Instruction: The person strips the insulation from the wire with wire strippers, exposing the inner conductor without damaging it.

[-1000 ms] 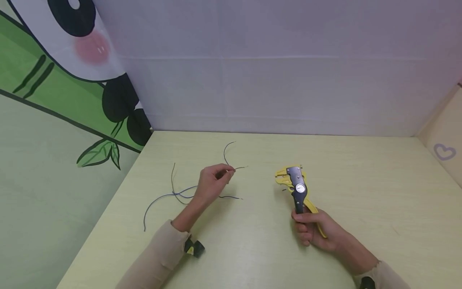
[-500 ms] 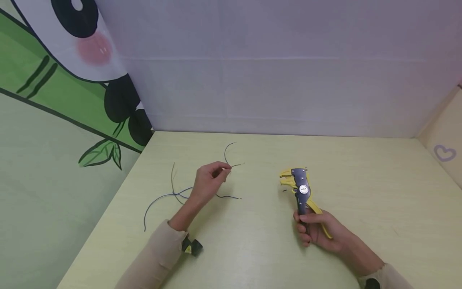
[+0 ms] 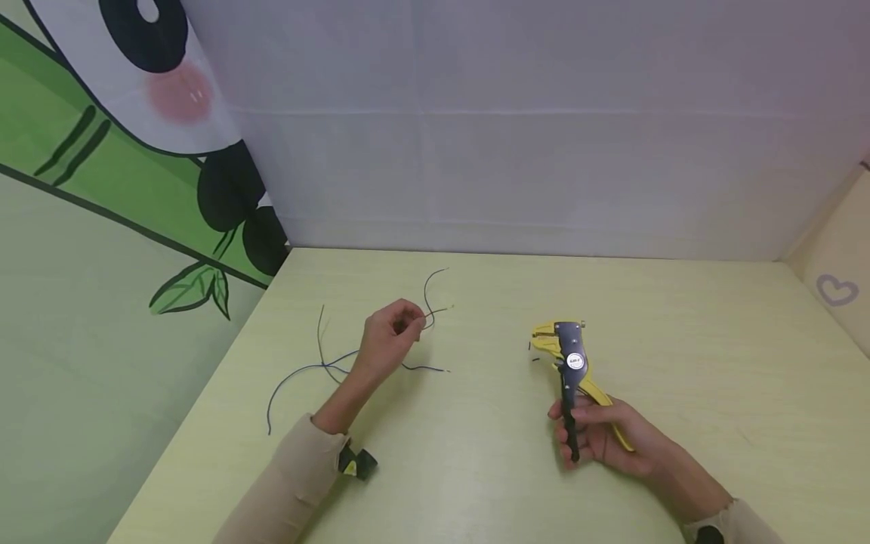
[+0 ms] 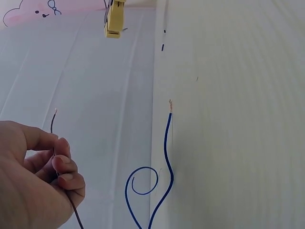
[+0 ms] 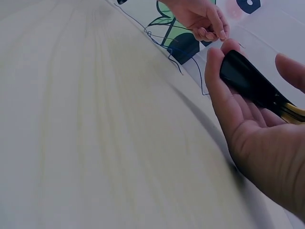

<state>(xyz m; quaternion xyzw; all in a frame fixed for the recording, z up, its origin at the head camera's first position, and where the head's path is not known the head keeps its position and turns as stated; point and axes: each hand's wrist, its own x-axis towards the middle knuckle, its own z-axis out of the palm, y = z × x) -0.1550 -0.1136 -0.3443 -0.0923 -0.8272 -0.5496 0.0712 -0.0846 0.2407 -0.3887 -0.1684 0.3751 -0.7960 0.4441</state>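
My left hand (image 3: 389,338) pinches a thin brown wire (image 4: 52,125) between thumb and fingers, its short bare tip sticking out past the fingertips. A blue wire (image 4: 167,148) with frayed copper strands at its end lies on the table beside that hand. In my right hand (image 3: 615,438) is a wire stripper (image 3: 573,359) with a yellow and dark grey body, head pointing away from me and its jaws apart. The right wrist view shows the black handle (image 5: 250,78) lying along the fingers, with the thumb lifted off it.
More blue wire (image 3: 292,374) curves over the table's left part, crossing a brown wire (image 3: 319,332). Small dark snippets (image 3: 535,360) lie left of the stripper head. A pale cloth wall (image 3: 516,181) stands behind the table (image 3: 680,340).
My left hand has drawn slightly left with the brown wire. The stripper has shifted a little right and toward me, and the right fingers have loosened, showing more of the black handle.
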